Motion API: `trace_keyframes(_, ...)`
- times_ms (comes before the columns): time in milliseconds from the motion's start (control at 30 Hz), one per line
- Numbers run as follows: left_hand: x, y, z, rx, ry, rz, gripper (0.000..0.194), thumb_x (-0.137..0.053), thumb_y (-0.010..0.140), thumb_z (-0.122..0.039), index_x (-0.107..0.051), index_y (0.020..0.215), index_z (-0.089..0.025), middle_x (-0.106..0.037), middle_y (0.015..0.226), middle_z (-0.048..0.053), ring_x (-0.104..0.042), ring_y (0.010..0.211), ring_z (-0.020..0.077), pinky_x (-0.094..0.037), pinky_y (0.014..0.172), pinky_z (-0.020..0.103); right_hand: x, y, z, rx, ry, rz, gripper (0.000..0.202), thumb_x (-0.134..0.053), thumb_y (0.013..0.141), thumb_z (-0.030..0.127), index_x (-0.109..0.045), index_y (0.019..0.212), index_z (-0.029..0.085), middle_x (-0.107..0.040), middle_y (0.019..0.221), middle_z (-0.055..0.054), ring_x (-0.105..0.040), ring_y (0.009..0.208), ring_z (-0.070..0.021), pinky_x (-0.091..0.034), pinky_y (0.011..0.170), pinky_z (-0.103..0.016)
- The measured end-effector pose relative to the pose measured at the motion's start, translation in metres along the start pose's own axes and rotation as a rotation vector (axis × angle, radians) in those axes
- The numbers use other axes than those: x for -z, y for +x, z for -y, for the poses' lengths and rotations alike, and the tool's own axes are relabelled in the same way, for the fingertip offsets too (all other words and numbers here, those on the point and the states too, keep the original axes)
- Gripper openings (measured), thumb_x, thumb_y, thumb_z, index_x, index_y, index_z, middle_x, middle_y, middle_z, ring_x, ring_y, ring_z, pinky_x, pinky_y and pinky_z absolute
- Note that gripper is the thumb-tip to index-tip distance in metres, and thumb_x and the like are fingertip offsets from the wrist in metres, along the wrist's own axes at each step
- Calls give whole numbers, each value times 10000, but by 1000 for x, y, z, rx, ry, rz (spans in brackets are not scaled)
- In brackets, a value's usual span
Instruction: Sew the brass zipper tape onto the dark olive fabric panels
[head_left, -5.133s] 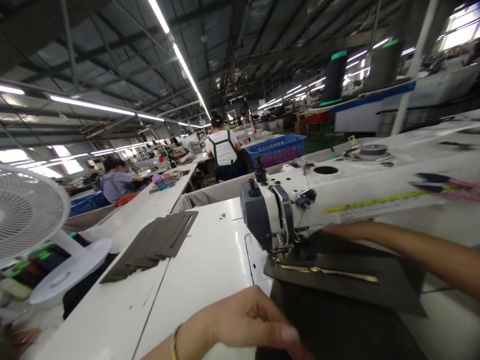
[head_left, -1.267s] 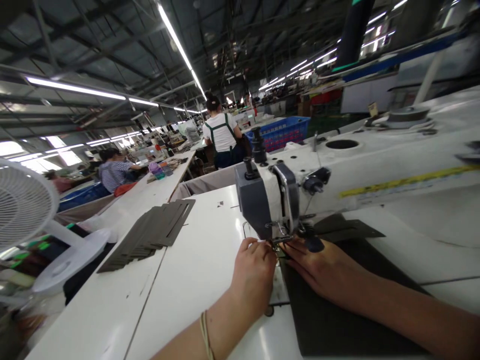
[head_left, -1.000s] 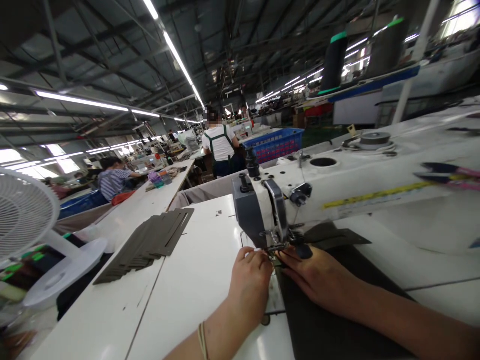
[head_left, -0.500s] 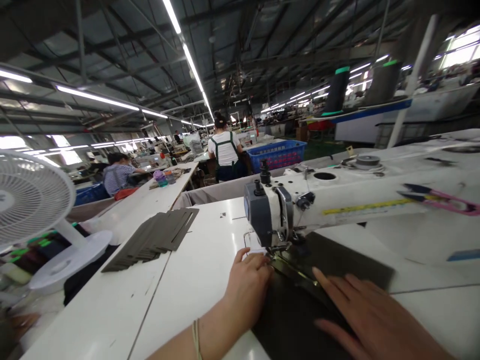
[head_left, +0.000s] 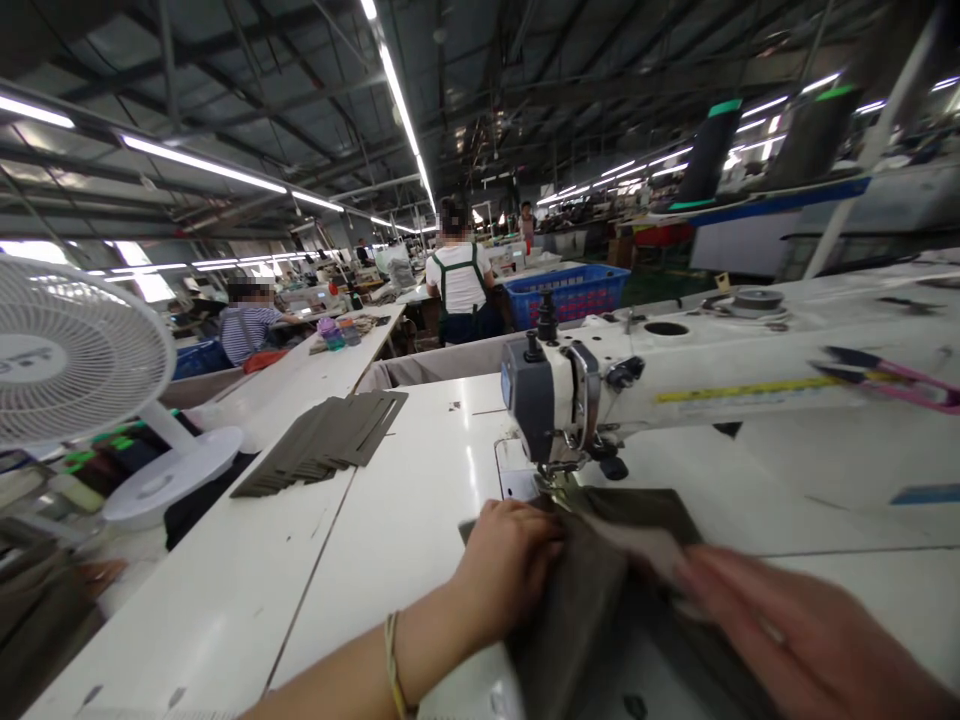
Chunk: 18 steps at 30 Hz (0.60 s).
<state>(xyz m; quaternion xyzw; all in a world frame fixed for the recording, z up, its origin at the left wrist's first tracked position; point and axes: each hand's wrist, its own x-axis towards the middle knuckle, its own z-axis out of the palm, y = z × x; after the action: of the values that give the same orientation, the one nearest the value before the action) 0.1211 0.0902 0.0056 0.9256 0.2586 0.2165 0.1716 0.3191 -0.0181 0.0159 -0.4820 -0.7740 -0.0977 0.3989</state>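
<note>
A dark grey-brown fabric piece (head_left: 577,610) lies under the head of a white sewing machine (head_left: 551,400), its near part raised in folds. My left hand (head_left: 514,560), a band at its wrist, is closed with curled fingers on the fabric just left of the presser foot; its fingertips are hidden. To the right, my right hand (head_left: 787,610) is blurred and grips a lifted fabric edge between thumb and fingers. A small yellowish metallic part (head_left: 559,488) shows by the needle.
Left on the white table (head_left: 420,480) is a fanned stack of grey-brown pieces (head_left: 322,445). A white fan (head_left: 82,350) stands at far left. Pink-handled thread snips (head_left: 885,378) rest on the machine arm. Beyond are a blue basket (head_left: 566,295) and a seated person (head_left: 459,280).
My right hand has gone from lying with fingers spread over the fabric to gripping its raised edge. The fabric has bunched upward. The left hand stays beside the presser foot; the view has shifted slightly.
</note>
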Motion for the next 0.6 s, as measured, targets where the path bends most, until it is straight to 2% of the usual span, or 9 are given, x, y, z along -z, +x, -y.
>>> trace_keyframes(33, 1, 0, -4, 2, -94, -8, 215, -576, 808, -65, -668, 934, -213, -700, 910, -14, -638, 849, 144, -486, 788, 277, 8, 13, -3, -42, 73, 67, 342, -264, 1077, 240, -516, 846, 242, -577, 704, -14, -592, 562, -199, -495, 431, -228)
trace_keyframes(100, 3, 2, -12, 19, -216, -117, 225, -588, 802, -54, -664, 941, -214, -701, 889, -16, -639, 828, 136, -485, 785, 261, 20, 36, -9, -55, 108, 86, 435, -237, 1110, 347, -467, 760, 229, -513, 620, -1, -545, 499, -183, -441, 406, -242)
trace_keyframes(167, 5, 5, -17, 27, -220, -275, 194, -642, 783, -82, -660, 932, -205, -692, 923, -1, -622, 880, 155, -471, 823, 287, 25, 51, -15, 53, 84, 91, 460, -203, 1118, 381, -461, 774, 219, -495, 637, -3, -529, 513, -177, -423, 436, -259)
trace_keyframes(233, 5, 11, -18, -15, -185, -357, 210, -697, 752, -112, -653, 939, -196, -680, 952, 12, -603, 915, 167, -460, 845, 305, 25, 57, -18, 182, 61, 115, 431, -182, 1120, 353, -468, 827, 218, -501, 689, -10, -532, 559, -175, -431, 479, -267)
trace_keyframes(367, 1, 23, -6, -136, -89, -287, 209, -735, 729, -154, -653, 914, -210, -673, 962, 3, -604, 907, 163, -453, 843, 305, 25, 55, -23, 286, 74, 171, 369, -185, 1116, 297, -462, 885, 218, -491, 720, -15, -522, 593, -174, -442, 496, -270)
trace_keyframes(500, -5, 26, 11, -107, -56, -207, 179, -727, 739, -150, -646, 895, -185, -690, 922, 9, -628, 877, 151, -468, 827, 277, 24, 48, -25, 256, 74, 163, 350, -187, 1114, 290, -463, 911, 218, -498, 746, -29, -524, 603, -184, -439, 501, -293)
trace_keyframes(600, -9, 24, 14, -127, -85, -239, 242, -748, 721, -183, -637, 936, -178, -684, 960, 31, -628, 903, 164, -478, 822, 272, 21, 45, -26, 265, 87, 155, 335, -180, 1115, 284, -465, 950, 218, -507, 776, -23, -531, 625, -180, -438, 530, -299)
